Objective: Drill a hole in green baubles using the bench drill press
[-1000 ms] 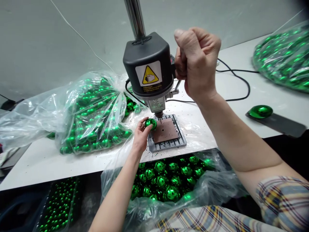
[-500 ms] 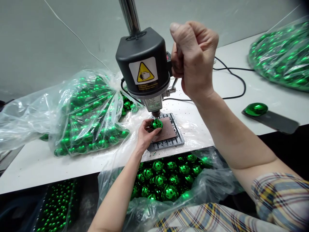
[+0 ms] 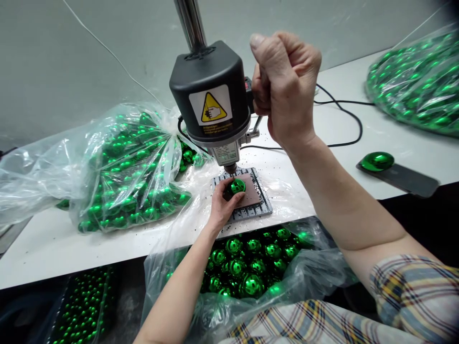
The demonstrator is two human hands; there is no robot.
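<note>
A shiny green ball is pinched between the thumb and fingers of my left hand. It sits on a pinkish-brown board over the slotted metal base of a small drill press. The drill's chuck is just above and behind the ball; whether the bit touches it I cannot tell. Raised to the right of the black motor housing, my right hand is closed in a fist round the feed lever handle, mostly hidden by the fingers. A metal lever arm shows below it.
Clear plastic bags of green balls lie at left and far right. An open bag of balls is below the table edge. A phone with a green ball on it lies at right. A black cable crosses the white table.
My left hand has moved the ball slightly right, away from directly under the chuck. My right hand stays closed at the same place beside the motor housing.
</note>
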